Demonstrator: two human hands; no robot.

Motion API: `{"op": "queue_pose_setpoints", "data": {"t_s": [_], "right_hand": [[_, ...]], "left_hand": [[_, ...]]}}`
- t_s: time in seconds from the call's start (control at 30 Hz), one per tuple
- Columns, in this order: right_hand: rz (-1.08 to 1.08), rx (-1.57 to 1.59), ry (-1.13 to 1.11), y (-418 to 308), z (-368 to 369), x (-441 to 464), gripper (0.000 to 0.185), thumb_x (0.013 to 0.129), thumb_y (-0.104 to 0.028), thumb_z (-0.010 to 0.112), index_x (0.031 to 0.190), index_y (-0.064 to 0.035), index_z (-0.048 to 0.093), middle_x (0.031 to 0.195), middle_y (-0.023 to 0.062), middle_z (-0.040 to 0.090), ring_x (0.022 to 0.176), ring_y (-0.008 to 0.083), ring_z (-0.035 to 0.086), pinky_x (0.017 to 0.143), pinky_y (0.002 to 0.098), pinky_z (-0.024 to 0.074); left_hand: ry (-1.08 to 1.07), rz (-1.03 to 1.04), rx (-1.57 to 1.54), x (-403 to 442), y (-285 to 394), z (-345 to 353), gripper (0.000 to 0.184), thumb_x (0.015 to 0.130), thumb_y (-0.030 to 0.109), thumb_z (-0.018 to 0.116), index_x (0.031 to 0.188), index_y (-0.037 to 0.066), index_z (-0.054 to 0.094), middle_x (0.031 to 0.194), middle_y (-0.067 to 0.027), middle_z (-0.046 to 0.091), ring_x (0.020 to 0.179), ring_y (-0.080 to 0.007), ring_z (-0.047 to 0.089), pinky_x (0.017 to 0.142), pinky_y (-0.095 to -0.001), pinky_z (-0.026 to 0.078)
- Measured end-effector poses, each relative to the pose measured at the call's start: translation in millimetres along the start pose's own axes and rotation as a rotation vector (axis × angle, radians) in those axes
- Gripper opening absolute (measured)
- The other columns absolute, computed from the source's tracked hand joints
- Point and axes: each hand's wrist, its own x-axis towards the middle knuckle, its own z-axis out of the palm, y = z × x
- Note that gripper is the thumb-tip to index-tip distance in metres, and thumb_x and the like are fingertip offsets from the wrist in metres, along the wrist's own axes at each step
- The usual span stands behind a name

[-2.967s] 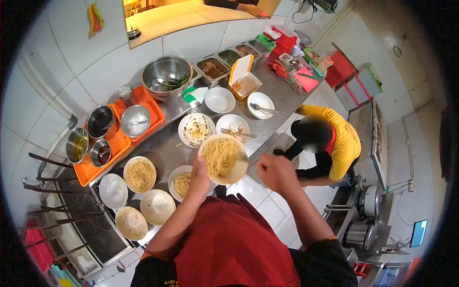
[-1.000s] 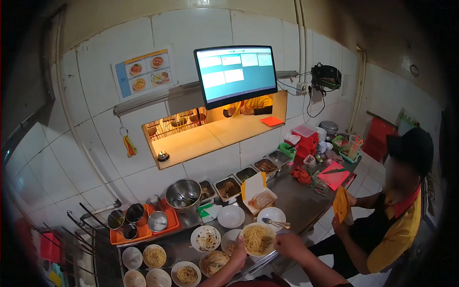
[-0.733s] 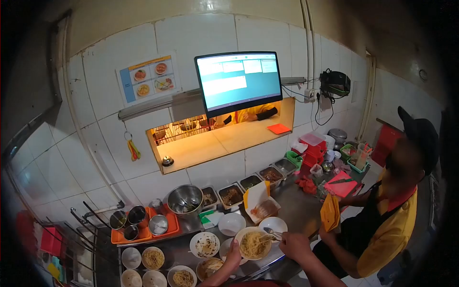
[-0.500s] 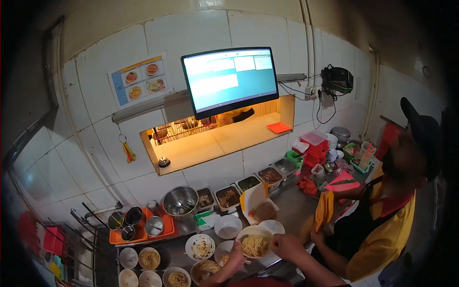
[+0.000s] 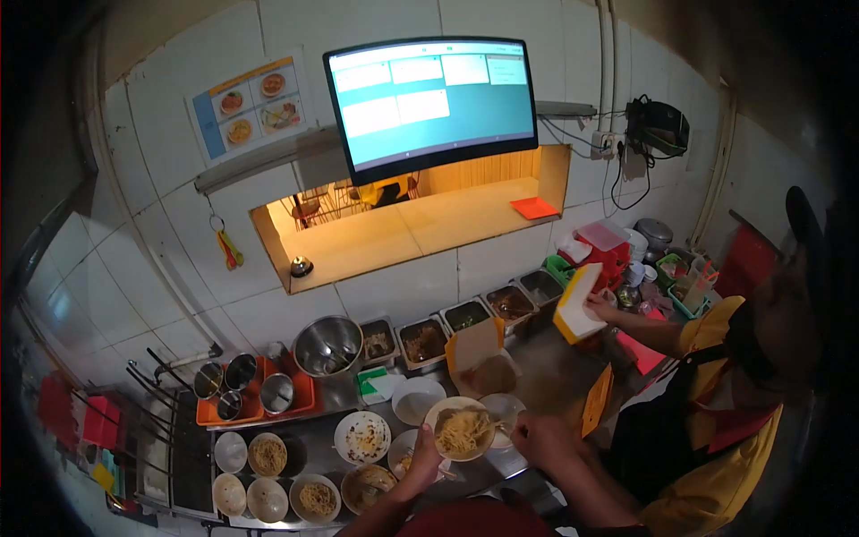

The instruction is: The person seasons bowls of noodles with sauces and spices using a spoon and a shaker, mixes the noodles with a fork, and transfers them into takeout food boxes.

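The left hand (image 5: 425, 460) holds a noodle bowl (image 5: 463, 431), the right hand (image 5: 546, 440) just beside it.

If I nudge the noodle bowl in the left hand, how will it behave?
The bowl may tip, since the left hand holds it at one side. The noodles, loose strands, would probably slide as a floppy mass. The bowl itself looks rigid, keeping its round rim.

No legible text on the monitor (image 5: 431, 109) or wall poster (image 5: 249, 109).

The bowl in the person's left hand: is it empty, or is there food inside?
Not empty: noodles lie inside the bowl, which the left hand holds by its side.
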Motion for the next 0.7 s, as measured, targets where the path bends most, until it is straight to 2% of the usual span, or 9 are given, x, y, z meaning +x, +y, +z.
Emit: {"op": "queue_pose_setpoints", "data": {"t_s": [0.07, 0.13, 0.17, 0.23, 0.3, 0.33, 0.37, 0.53, 0.7], "right_hand": [[0.002, -0.050, 0.052, 1, 2, 8, 0.015, 0.079, -0.021, 0.065, 0.085, -0.0077, 0.066, 0.081, 0.0172, 0.068, 0.078, 0.0366, 0.066, 0.069, 0.0452, 0.0522], [0.044, -0.049, -0.142, 4, 21, 17, 0.014, 0.079, -0.019, 0.068, 0.080, -0.0056, 0.065, 0.078, 0.0147, 0.068, 0.074, 0.0319, 0.067, 0.066, 0.0403, 0.0517], [0.059, -0.045, -0.163, 12, 35, 19, 0.014, 0.079, -0.019, 0.068, 0.080, -0.0056, 0.065, 0.078, 0.0147, 0.068, 0.074, 0.0319, 0.067, 0.066, 0.0403, 0.0517], [0.000, 0.299, -0.202, 31, 66, 27, 0.012, 0.080, -0.015, 0.067, 0.082, -0.0040, 0.066, 0.074, 0.0126, 0.067, 0.068, 0.0242, 0.066, 0.064, 0.0367, 0.0510], [0.033, 0.353, -0.246, 47, 86, 35, 0.015, 0.080, -0.019, 0.067, 0.081, -0.0039, 0.066, 0.075, 0.0132, 0.068, 0.069, 0.0241, 0.066, 0.065, 0.0371, 0.0510], [0.064, 0.403, -0.280, 54, 91, 31, 0.018, 0.081, -0.022, 0.067, 0.081, -0.0038, 0.067, 0.076, 0.0137, 0.068, 0.069, 0.0241, 0.066, 0.067, 0.0375, 0.0510], [0.101, 0.456, -0.279, 58, 95, 25, 0.017, 0.081, -0.021, 0.068, 0.079, -0.0034, 0.067, 0.074, 0.0121, 0.068, 0.068, 0.0218, 0.065, 0.065, 0.0362, 0.0505], [0.212, 0.753, -0.291, 70, 101, 20, 0.013, 0.082, -0.013, 0.068, 0.075, -0.0035, 0.063, 0.068, 0.0024, 0.063, 0.061, 0.0102, 0.059, 0.056, 0.0277, 0.0457], [0.317, 0.747, -0.282, 70, 88, 29, 0.014, 0.082, -0.014, 0.067, 0.077, -0.0023, 0.063, 0.066, 0.0034, 0.063, 0.060, 0.0108, 0.059, 0.055, 0.0283, 0.0451]], "left_hand": [[0.047, -0.019, 0.061, -8, 16, 15, 0.055, 0.107, 0.045, 0.021, 0.145, 0.006, 0.031, 0.136, -0.0162, 0.051, 0.122, -0.0265, 0.056, 0.099, -0.0388, 0.049], [0.025, 0.016, 0.086, 4, -10, 4, 0.055, 0.107, 0.045, 0.022, 0.145, 0.006, 0.031, 0.136, -0.0159, 0.051, 0.122, -0.0259, 0.056, 0.100, -0.0384, 0.049], [-0.010, 0.063, 0.116, 10, -24, -2, 0.056, 0.107, 0.046, 0.023, 0.145, 0.006, 0.030, 0.136, -0.0156, 0.051, 0.122, -0.0254, 0.056, 0.100, -0.0380, 0.048], [0.031, 0.061, 0.170, 14, -41, -11, 0.057, 0.107, 0.047, 0.024, 0.145, 0.006, 0.030, 0.136, -0.0151, 0.051, 0.124, -0.0246, 0.054, 0.102, -0.0381, 0.047], [0.017, 0.075, 0.101, 11, -39, -14, 0.059, 0.106, 0.048, 0.025, 0.147, 0.007, 0.030, 0.137, -0.0149, 0.051, 0.126, -0.0243, 0.052, 0.102, -0.0374, 0.046], [0.073, 0.039, 0.169, 1, -28, -10, 0.058, 0.107, 0.045, 0.026, 0.148, 0.005, 0.031, 0.139, -0.0154, 0.049, 0.128, -0.0243, 0.049, 0.105, -0.0358, 0.042], [0.130, -0.009, 0.237, -9, -16, -5, 0.056, 0.107, 0.041, 0.027, 0.149, 0.004, 0.031, 0.141, -0.0159, 0.046, 0.130, -0.0243, 0.045, 0.108, -0.0342, 0.037], [0.174, 0.031, 0.258, 2, -44, -29, 0.054, 0.108, 0.038, 0.028, 0.151, 0.005, 0.029, 0.146, -0.0169, 0.042, 0.134, -0.0248, 0.041, 0.110, -0.0343, 0.034], [0.146, 0.115, 0.423, 17, -23, -12, 0.054, 0.108, 0.038, 0.028, 0.152, 0.007, 0.028, 0.148, -0.0172, 0.041, 0.137, -0.0259, 0.038, 0.113, -0.0342, 0.030]]}}
